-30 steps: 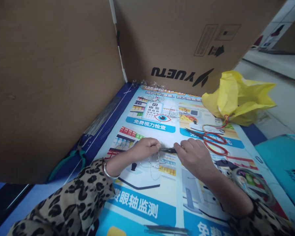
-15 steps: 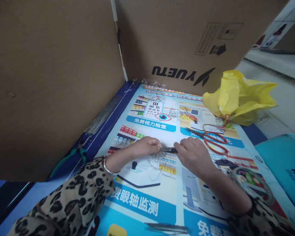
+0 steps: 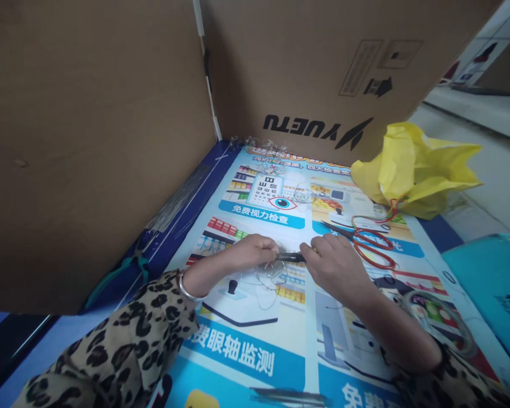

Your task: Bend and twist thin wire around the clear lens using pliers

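My right hand (image 3: 334, 266) is wrapped round a pair of pliers (image 3: 290, 257), with the dark jaws pointing left. Opposite it, my left hand (image 3: 257, 252) is closed in a pinch on thin wire (image 3: 273, 270), right at the tips of the jaws. Loops of this fine wire hang below the fingers over the printed poster (image 3: 255, 317). The pliers' handles are hidden inside my right fist. Just beyond that hand lie scissors (image 3: 376, 240) with red-orange handles, their blades pointing left.
Cardboard panels (image 3: 89, 141) wall off the left and back. Teal-handled pliers (image 3: 141, 266) and straight wires (image 3: 181, 198) lie left. Right are a yellow paper bundle (image 3: 408, 167), a wire coil (image 3: 467, 334) and a teal bag (image 3: 488, 294). Dark thin strips (image 3: 289, 395) lie nearest.
The pliers and my right hand have shifted very slightly up and left. My left hand stays almost where it was, still pinching the wire.
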Available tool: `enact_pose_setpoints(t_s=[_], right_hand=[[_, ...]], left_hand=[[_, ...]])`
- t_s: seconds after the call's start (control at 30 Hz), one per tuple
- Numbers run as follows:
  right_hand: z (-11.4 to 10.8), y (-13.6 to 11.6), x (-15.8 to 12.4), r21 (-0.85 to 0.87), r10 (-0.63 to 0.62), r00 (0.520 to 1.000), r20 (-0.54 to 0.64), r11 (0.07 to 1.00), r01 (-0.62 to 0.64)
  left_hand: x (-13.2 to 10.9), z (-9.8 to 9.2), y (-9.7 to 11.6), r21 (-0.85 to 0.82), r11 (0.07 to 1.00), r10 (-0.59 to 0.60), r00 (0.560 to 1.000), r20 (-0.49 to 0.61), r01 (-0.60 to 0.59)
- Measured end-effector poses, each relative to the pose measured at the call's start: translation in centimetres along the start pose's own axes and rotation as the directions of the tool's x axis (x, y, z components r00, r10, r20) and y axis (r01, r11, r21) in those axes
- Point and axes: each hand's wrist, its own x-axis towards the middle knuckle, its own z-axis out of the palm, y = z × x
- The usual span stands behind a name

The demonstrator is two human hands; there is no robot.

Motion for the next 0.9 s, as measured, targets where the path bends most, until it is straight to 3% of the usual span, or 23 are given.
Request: enact_pose_setpoints(t_s=[0.27,0.6,0.9], right_hand=[[0.43,-0.04,0.05,0.014,0.005,1.0,0.014,1.0,-0.005],[0.45,-0.46,-0.32,0.023,0.056,0.998,0.037,0.998,-0.057],[0.3,-0.64,-0.37,0.031,0.064,0.997,0.041,0.997,-0.065]], left_hand=[[-0.02,0.07,0.36,-0.078,0.997,-0.01,1.0,-0.021,0.008],[0.01,0.9,-0.05,-0.097,0.993,-0.082,0.985,-0.152,0.067],[-0.03,0.88,-0.09,-0.114,0.992,-0.073,0.987,-0.144,0.056]])
